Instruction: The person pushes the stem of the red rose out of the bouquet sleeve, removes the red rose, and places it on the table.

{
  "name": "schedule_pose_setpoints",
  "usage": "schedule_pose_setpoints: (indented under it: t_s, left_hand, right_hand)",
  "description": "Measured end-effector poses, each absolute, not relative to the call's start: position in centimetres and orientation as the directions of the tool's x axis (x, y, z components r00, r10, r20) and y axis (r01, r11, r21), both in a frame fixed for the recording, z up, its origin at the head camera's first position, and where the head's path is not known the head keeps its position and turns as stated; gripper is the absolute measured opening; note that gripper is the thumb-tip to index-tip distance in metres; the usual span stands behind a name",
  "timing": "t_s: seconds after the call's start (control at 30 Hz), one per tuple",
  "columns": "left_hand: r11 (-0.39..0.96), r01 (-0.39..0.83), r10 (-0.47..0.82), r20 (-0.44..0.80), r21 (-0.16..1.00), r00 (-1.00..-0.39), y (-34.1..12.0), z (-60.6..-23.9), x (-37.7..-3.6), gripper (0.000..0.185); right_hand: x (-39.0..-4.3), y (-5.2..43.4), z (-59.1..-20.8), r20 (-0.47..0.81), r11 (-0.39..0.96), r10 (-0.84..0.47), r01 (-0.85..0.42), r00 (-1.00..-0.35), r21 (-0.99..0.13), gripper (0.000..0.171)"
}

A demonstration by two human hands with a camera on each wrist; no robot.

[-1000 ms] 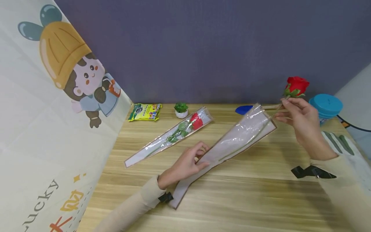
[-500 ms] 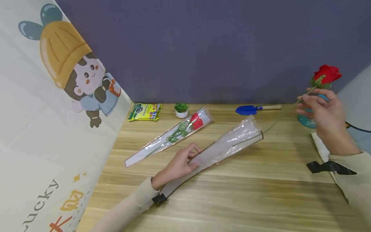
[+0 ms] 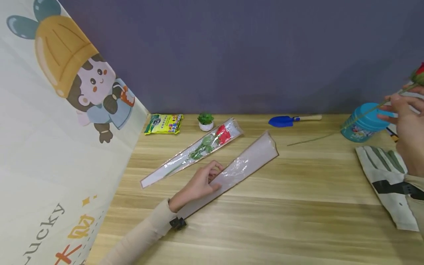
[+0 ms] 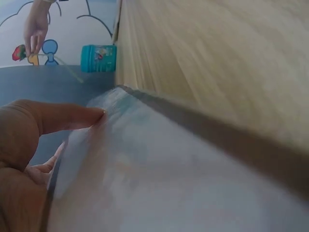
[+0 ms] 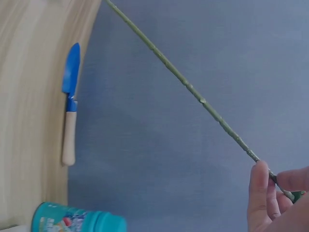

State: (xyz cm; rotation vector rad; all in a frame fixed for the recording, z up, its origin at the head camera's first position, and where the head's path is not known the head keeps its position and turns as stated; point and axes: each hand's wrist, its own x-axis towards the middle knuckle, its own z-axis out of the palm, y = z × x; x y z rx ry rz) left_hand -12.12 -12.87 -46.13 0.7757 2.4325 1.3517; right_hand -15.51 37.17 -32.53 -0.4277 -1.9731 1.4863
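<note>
- The right hand (image 3: 409,121) pinches the stem of a rose (image 5: 193,94) between thumb and fingertips (image 5: 260,193), just under the red bloom, which is cut off at the right edge of the head view.
- The rose is held in the air; its long stem slants down and left from the fingers, and its free tip (image 3: 289,144) hangs close to the table (image 3: 298,206), past the teal tub (image 3: 362,123).
- The left hand (image 3: 198,184) rests on an empty cone sleeve (image 3: 245,165), with the fingers laid on its clear film and the thumb hidden.
- Sleeves counted: two, side by side, both running from lower left to upper right with their wide mouths to the upper right.
- The second sleeve (image 3: 190,154) holds a rose of its own, so there are two roses.
- One each: blue trowel (image 3: 293,119), small potted plant (image 3: 205,121), yellow packet (image 3: 164,123), striped glove (image 3: 387,176).
</note>
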Motion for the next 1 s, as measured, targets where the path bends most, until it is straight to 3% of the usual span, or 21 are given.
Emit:
schedule_pose_setpoints:
  t_s: [0.17, 0.43, 0.73, 1.0]
  left_hand:
    - [0.447, 0.303, 0.550, 0.009, 0.842, -0.835, -12.9, -46.2, -12.4, 0.057]
    - [0.496, 0.300, 0.522, -0.004, 0.815, -0.853, -12.8, -46.6, -12.9, 0.064]
    - [0.541, 0.279, 0.484, -0.022, 0.793, -0.875, -12.9, -47.1, -13.3, 0.063]
    - [0.615, 0.294, 0.423, 0.008, 0.731, -0.906, -13.1, -47.1, -13.4, 0.062]
  right_hand:
    - [-14.7, 37.9, -33.9, 0.199, 0.170, 0.513, -0.129, -0.835, -0.977, 0.043]
    - [-14.1, 38.2, -36.4, 0.106, 0.077, 0.340, -0.085, -0.935, -0.993, 0.025]
    - [-14.0, 37.3, -40.3, -0.044, 0.169, 0.148, 0.069, -0.988, -0.983, 0.022]
    - [-14.8, 35.8, -43.4, -0.193, 0.271, 0.002, 0.186, -0.981, -0.944, 0.021]
